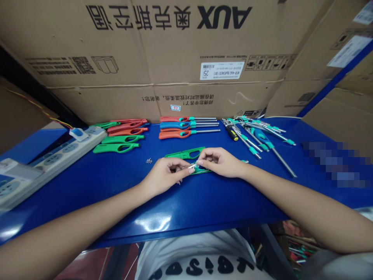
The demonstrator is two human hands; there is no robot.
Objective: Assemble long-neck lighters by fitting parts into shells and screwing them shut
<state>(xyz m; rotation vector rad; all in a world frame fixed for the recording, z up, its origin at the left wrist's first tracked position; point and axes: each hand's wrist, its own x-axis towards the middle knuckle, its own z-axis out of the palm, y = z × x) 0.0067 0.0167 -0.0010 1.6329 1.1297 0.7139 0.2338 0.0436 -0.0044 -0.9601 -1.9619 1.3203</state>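
Both my hands meet over a green lighter handle half (200,170) at the middle of the blue table. My left hand (166,174) is closed, thumb and fingers pinching a small shiny part (192,166) at the handle half. From the other side my right hand (223,162) is closed too, its fingertips pressed together beside that part; what they grip is hidden. Just behind lies a second green handle half (184,153). A metal tip (245,161) pokes out past my right hand. Several tiny screws (149,160) lie left of the handle.
Green and red lighter handles (124,139) lie back left. Lighters with metal tubes (177,134) sit in a row at the back. Metal tubes with teal ends (253,144), a yellow-black screwdriver (232,133) and a blue screwdriver (261,135) lie right. A power strip (55,159) borders the left; cardboard (163,74) stands behind.
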